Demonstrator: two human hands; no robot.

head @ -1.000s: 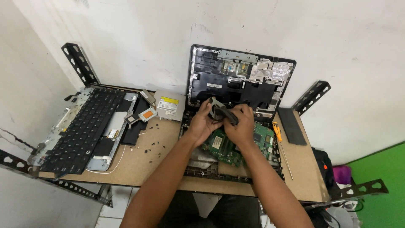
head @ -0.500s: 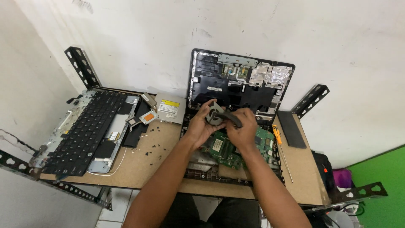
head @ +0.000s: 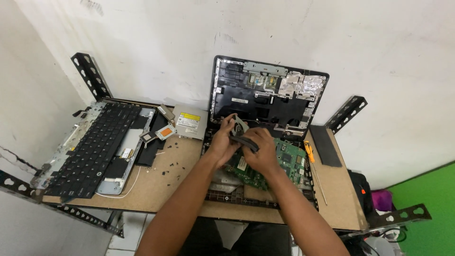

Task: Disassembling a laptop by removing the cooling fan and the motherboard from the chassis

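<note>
Both hands meet over an opened laptop base with a green circuit board (head: pixel 290 161). My left hand (head: pixel 222 142) and my right hand (head: pixel 260 151) together grip a small dark cooling fan part (head: pixel 241 132), held tilted just above the board. The laptop's stripped lid shell (head: pixel 265 95) leans upright against the white wall behind the hands. The underside of the fan part is hidden by my fingers.
A removed keyboard panel (head: pixel 90 147) lies at the table's left. A silver optical drive (head: pixel 190 121), a heat sink piece (head: pixel 163 132) and loose screws (head: pixel 173 166) lie mid-table. An orange-handled screwdriver (head: pixel 310 154) and a black pad (head: pixel 324 144) rest at right. Slotted metal brackets (head: pixel 87 73) frame the wooden table (head: pixel 156 189).
The hands have turned the fan part slightly and lowered it a little toward the board. Nothing else on the table has moved.
</note>
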